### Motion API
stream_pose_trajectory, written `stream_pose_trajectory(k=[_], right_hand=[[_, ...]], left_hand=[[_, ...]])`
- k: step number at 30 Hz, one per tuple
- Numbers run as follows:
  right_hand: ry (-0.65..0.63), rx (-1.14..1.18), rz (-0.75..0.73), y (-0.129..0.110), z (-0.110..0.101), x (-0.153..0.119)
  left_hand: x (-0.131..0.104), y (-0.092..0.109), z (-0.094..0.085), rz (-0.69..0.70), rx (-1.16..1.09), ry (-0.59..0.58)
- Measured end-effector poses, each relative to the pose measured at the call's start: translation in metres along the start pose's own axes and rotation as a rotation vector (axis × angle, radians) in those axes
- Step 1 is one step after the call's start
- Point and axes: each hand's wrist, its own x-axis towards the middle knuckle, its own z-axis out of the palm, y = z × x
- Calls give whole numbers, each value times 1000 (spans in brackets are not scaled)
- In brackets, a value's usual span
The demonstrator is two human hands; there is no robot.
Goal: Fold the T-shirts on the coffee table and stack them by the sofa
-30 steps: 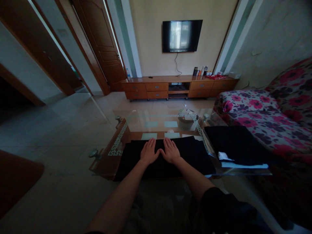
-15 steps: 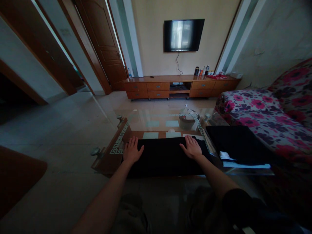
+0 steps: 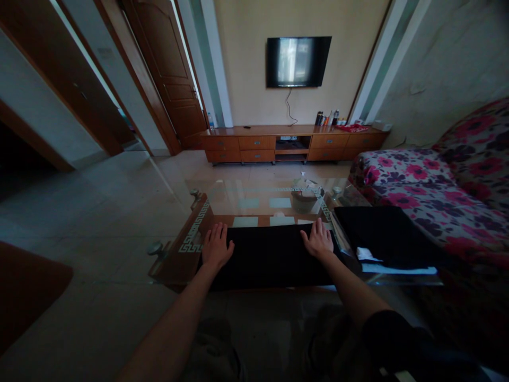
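Note:
A folded black cloth (image 3: 270, 257) lies flat along the near edge of the glass table (image 3: 178, 265). On its left end rests my left hand (image 3: 217, 246), palm down with the fingers apart. My right hand (image 3: 319, 241) lies on the cloth's right end, its fingers also spread. Neither hand grips anything. To the right of my right hand, a second dark folded cloth (image 3: 382, 231) sits on the table, with a white piece (image 3: 365, 254) at its near left corner.
Under or beyond the glass stands a bin (image 3: 304, 201) with crumpled white stuff. A floral sofa (image 3: 417, 185) borders the right side. Far back, a low wooden cabinet (image 3: 256, 143) holds bottles (image 3: 329, 118) below a wall TV (image 3: 298, 61).
My right hand has shifted slightly to the right along the cloth's end. My left hand stays nearly in place on the cloth. The camera view has moved slightly.

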Motion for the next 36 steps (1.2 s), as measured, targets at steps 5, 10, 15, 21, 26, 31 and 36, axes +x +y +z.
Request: stream_pose_trajectory(k=[5,10,15,21,26,31,36], right_hand=[[-46,34,20,10,-3,4],[-103,74,111,9,-4,1],[-21,34,122,6,1,-13],[-48,46,124,0,-10,-8],[-72,65,115,-21,-18,-23],[-77,10,47,-33,-11,-47],[-80,-10,29,-39,-13,-56]], left_hand=[[2,-19,2,80,-61,-147],[-2,-14,-7,189,-51,-79],[-13,5,-6,49,8,-109],[-4,13,-19,15,-35,-25],[-6,30,-28,319,-129,-157],[-18,40,-18,274,-124,-212],[-14,35,-23,298,-114,-178]])
